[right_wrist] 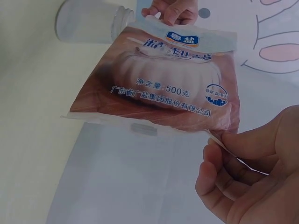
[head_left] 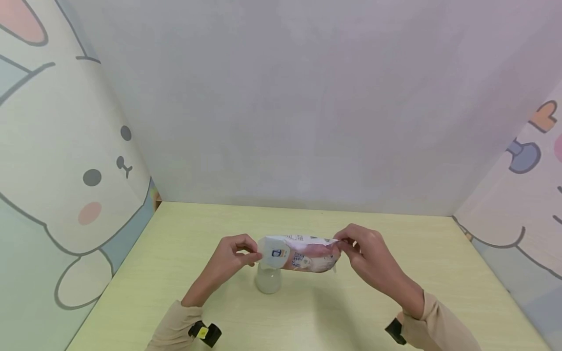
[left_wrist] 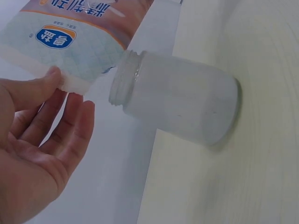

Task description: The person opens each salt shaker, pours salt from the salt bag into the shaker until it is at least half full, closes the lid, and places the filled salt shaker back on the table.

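Note:
A salt bag, brown and white with blue print reading 500 g, is held sideways above the table by both hands. My left hand pinches its pale top edge between thumb and fingers. At the other end, my right hand pinches a bottom corner of the bag. Beneath the bag's left end stands an upright, lidless translucent jar with a threaded neck. In the left wrist view a torn corner of the bag sits right at the jar's mouth.
The pale yellow table carries the jar. A plain grey wall rises behind it. Side panels with cartoon animals, including a white rabbit, flank the table.

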Demonstrator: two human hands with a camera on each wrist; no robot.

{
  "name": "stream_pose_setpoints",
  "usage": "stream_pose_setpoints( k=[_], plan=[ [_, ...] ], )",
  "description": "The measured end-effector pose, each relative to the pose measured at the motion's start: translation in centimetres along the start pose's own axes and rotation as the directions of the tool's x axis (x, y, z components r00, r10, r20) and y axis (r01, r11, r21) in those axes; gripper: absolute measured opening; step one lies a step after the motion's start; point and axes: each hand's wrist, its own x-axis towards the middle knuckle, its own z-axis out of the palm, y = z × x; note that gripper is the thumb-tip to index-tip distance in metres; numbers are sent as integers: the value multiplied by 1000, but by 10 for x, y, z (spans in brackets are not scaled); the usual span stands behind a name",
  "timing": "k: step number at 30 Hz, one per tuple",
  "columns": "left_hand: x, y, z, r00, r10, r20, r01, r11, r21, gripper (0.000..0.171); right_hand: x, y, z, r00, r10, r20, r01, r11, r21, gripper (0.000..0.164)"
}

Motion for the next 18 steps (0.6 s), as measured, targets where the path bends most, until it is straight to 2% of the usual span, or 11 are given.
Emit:
stream_pose_setpoints(
  k=[11, 18],
  plan=[
    [0, -3, 1, 1000, -7, 5, 7, 1000, -27, 16, 0, -1, 0, 1000, -24, -12, 24, 1000, -7, 30],
    [0, -2, 1, 1000, -12, 4, 12, 999, -40, 17, 1, 0, 0, 1000, -9, -8, 9, 1000, -8, 29]
  ],
)
